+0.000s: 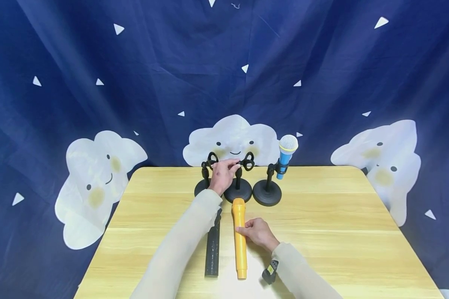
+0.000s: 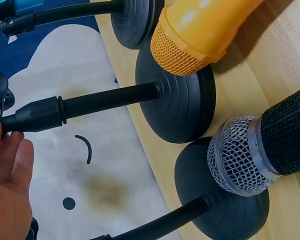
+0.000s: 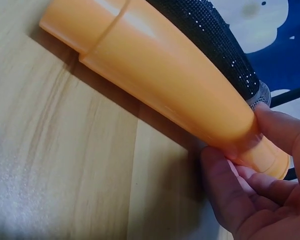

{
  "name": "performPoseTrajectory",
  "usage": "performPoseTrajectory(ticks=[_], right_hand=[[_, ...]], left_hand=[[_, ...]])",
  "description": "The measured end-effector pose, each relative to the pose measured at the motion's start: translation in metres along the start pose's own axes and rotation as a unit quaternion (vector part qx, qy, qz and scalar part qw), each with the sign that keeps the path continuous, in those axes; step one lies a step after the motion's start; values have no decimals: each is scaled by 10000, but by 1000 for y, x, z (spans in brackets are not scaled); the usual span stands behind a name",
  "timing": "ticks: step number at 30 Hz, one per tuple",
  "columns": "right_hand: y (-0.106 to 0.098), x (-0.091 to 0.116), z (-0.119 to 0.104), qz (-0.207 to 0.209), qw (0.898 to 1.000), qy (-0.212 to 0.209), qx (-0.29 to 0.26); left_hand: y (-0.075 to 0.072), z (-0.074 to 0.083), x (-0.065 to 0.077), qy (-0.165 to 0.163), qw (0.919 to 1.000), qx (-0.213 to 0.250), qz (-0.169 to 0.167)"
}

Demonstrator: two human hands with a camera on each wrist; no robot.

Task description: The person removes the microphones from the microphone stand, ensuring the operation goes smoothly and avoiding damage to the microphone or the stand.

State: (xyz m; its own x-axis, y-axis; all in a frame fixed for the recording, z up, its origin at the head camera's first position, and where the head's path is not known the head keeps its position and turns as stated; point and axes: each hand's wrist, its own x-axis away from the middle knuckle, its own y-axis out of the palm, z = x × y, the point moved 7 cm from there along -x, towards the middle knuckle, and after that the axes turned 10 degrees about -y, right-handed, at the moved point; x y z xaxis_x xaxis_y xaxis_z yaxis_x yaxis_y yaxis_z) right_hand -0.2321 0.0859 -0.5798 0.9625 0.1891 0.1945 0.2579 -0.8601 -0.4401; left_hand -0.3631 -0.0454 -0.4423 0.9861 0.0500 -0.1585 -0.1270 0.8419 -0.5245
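Note:
My left hand [image 1: 222, 176] pinches the top of the middle black microphone stand [image 1: 238, 192], just below its clip; the left wrist view shows thumb and fingers at the stand's neck [image 2: 37, 115]. My right hand [image 1: 261, 233] holds an orange microphone [image 1: 240, 249] by its body, thumb on one side and fingers on the other in the right wrist view. The orange mesh head [image 2: 182, 52] points toward the middle stand's base. Left of it lies a black sparkly microphone [image 1: 212, 253] with a silver mesh head [image 2: 240, 155], partly hidden by my left sleeve in the head view.
A blue microphone [image 1: 285, 160] sits in the clip of the right stand [image 1: 267, 193]. The left stand [image 1: 199, 187], partly behind my left hand, has an unfilled clip [image 1: 211, 158]. All are on a wooden table [image 1: 333, 232] before a dark blue cloud-print curtain [image 1: 194, 62].

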Motion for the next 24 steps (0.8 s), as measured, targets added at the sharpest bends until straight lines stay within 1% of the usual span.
performPoseTrajectory(ticks=[8,15,24], right_hand=[[0,-1,2,-4,10000,14,49],[-1,-3,2,-17,9999,-62,86],[-2,-5,-1,-19,9999,42,154]], left_hand=[[1,2,-2,-48,9998,-200,70],[3,-1,-3,-241,9996,-122,23],[4,0,-5,-282,9995,-138,77]])
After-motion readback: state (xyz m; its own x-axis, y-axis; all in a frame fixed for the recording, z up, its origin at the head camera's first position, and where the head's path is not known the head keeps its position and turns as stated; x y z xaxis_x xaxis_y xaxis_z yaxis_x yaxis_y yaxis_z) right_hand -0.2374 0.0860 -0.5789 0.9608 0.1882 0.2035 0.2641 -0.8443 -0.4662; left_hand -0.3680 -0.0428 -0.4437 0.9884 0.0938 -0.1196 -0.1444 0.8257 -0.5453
